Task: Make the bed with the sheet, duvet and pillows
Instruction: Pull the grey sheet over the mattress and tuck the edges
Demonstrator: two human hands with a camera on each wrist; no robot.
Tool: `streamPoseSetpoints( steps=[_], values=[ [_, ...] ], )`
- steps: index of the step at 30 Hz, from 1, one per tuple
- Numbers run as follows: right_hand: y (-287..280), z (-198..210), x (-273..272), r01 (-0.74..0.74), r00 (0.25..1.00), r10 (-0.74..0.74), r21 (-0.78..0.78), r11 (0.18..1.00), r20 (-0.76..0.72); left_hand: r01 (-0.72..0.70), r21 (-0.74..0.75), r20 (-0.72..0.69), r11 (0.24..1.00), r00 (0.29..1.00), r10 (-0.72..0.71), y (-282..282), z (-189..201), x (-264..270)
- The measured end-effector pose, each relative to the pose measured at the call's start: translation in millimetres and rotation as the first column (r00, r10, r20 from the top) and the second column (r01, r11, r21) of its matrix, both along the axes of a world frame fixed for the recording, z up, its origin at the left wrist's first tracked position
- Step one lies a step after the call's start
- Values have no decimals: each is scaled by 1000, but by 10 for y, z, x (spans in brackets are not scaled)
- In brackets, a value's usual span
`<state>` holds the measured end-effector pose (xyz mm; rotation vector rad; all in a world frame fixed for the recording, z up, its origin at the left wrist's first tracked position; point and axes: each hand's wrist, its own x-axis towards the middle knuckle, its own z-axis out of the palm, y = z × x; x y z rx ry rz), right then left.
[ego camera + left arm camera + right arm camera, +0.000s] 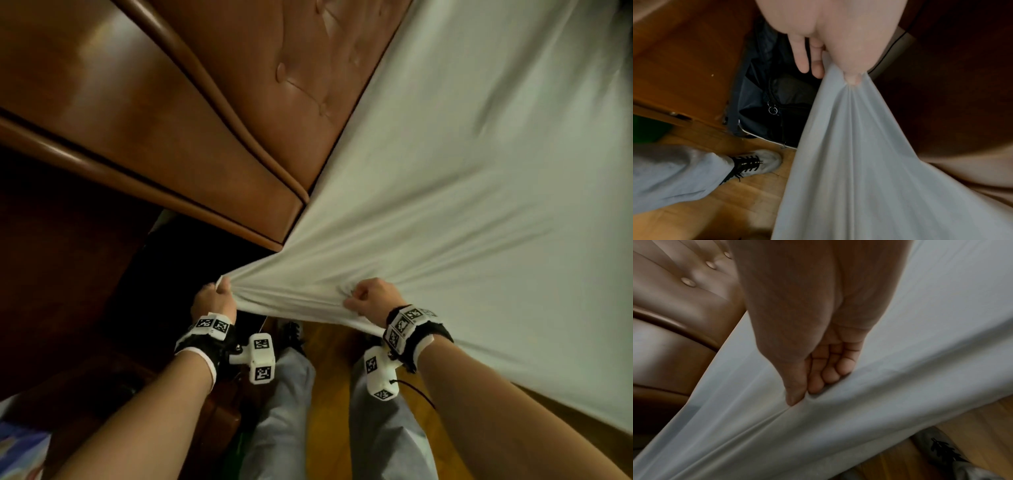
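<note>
So both hands have the white sheet (462, 171) bunched up right at the corner of the bed by the brown tufted headboard (239, 85). Left hand (214, 301) has its grip pinching the very corner of the fabric between thumb and fingers, with folds fanning out from it. Right hand (371, 296) has its grip curled tight into the sheet's edge just beside it. The rest of the sheet is spread over the bed. Wood floor (329, 394) and a dark bag (777, 100) sit below.
</note>
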<state>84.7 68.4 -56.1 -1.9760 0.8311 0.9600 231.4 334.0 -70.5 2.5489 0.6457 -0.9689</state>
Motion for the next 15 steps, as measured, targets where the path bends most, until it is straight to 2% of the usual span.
streamPoseSetpoints(
  steps=[4, 7, 10, 12, 15],
  values=[
    [223, -86, -45, 13, 1000, -14, 31, 999, 8, -55, 67, 16, 996, 998, 54, 53, -140, 68],
    [309, -170, -75, 46, 998, -46, 13, 999, 32, -43, 114, 39, 993, 998, 39, 84, -149, 48],
    [176, -188, -148, 31, 999, -32, -12, 999, -37, -38, 159, 20, 987, 999, 35, 65, -102, -14],
    [22, -108, -179, 32, 999, -33, -32, 999, -39, 47, 133, 21, 990, 998, -51, -141, -23, -88],
    [-260, 86, -146, 118, 993, -117, -57, 991, 28, 328, -76, 21, 942, 945, -327, -754, 137, -266]
  ],
)
